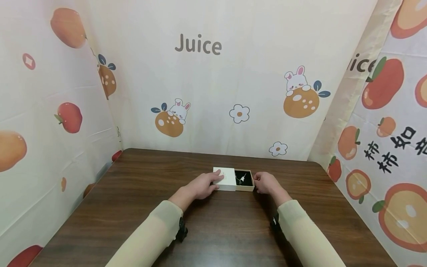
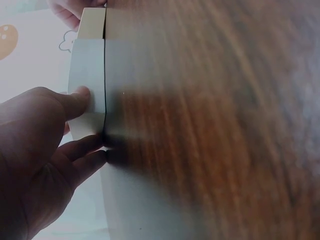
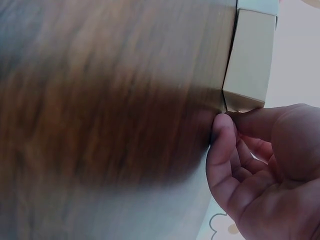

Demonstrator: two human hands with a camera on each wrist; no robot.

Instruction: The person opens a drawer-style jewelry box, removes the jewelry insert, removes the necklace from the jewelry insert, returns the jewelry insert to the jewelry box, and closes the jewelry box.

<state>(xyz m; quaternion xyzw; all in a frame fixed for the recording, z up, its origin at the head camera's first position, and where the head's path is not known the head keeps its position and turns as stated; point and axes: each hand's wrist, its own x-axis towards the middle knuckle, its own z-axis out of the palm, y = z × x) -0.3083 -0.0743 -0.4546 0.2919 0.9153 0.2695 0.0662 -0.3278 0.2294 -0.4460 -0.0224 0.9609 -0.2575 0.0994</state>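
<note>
A small jewellery box lies on the table, its white sleeve [image 1: 228,181] on the left and its cream inner tray [image 1: 245,188] slid partway out to the right. On the tray's black pad sits a thin jewellery chain [image 1: 242,179] with a pale, leaf-like pendant. My left hand [image 1: 201,185] grips the sleeve's left part, thumb on its near side in the left wrist view. At the tray's right end is my right hand [image 1: 265,183]. Its thumb and curled fingers pinch together right at that end wall in the right wrist view; what they pinch is mostly hidden.
The dark wood table [image 1: 143,230] has rounded far corners. Behind it hangs a pale curtain [image 1: 250,55] printed with fruit and rabbits, and similar curtains close off both sides. A dark band [image 1: 181,230] sits at the left wrist.
</note>
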